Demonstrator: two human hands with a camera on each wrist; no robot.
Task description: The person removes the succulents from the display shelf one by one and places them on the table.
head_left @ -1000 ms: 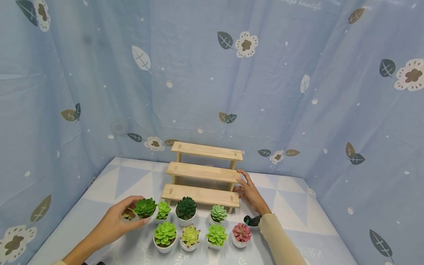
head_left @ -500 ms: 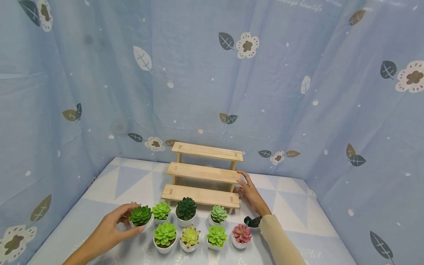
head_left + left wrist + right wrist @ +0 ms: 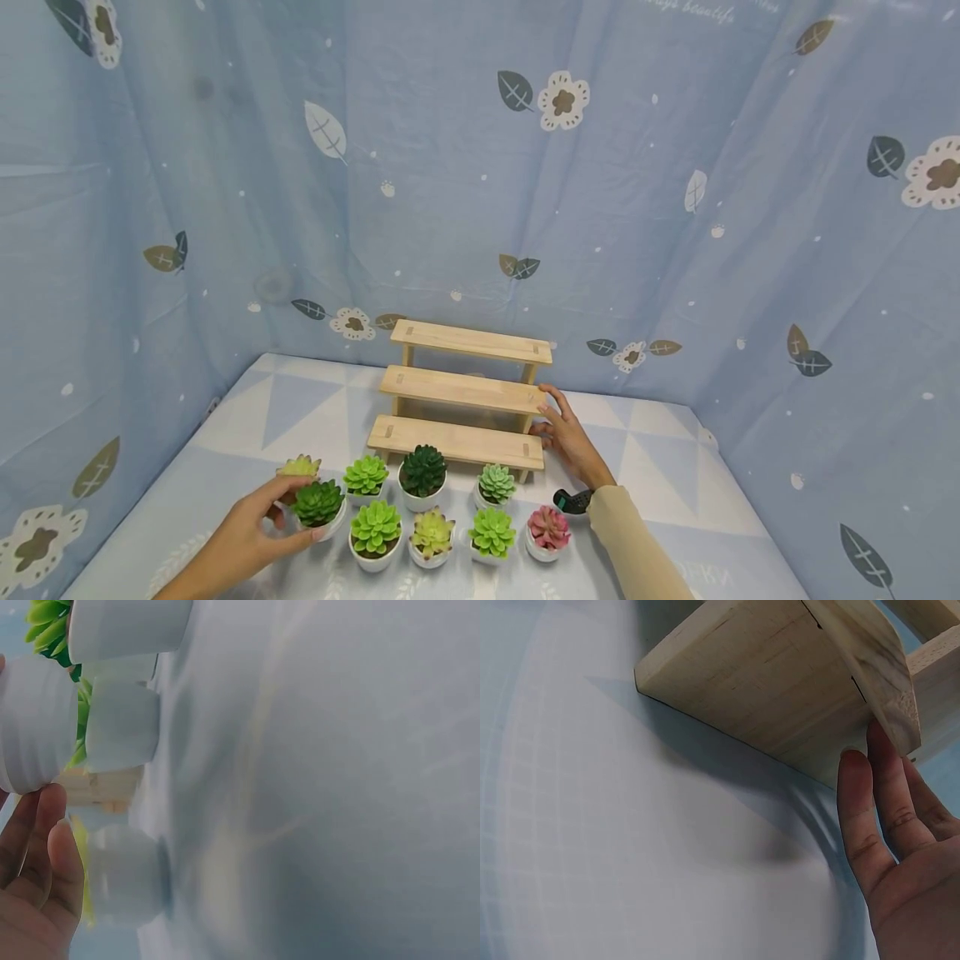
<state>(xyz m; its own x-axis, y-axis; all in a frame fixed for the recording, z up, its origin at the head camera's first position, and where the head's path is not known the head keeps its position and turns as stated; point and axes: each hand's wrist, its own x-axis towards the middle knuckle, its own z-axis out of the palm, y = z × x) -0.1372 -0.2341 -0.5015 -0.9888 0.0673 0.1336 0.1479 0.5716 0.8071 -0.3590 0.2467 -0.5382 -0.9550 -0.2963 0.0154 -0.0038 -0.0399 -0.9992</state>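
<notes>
My left hand (image 3: 251, 529) holds a small white pot with a dark green succulent (image 3: 318, 503), thumb on the near side. In the left wrist view that ribbed white pot (image 3: 37, 724) is above the cloth, apart from it. Just behind the hand stands a yellow-green succulent (image 3: 299, 466), its pot hidden in the head view. My right hand (image 3: 567, 439) is at the right end of the wooden three-step stand (image 3: 457, 387). In the right wrist view its fingers (image 3: 855, 784) are extended, with a fingertip touching a step's edge.
Several potted succulents stand in front of the stand, among them a dark green one (image 3: 423, 471), a pale green one (image 3: 496, 484) and a pink one (image 3: 548, 528). A light-green succulent (image 3: 375, 525) is right beside the held pot. Patterned blue curtain (image 3: 450, 167) encloses the table.
My left hand has moved the dark green succulent slightly left and nearer to me. The yellow-green succulent behind it now shows more. My right hand stays at the stand.
</notes>
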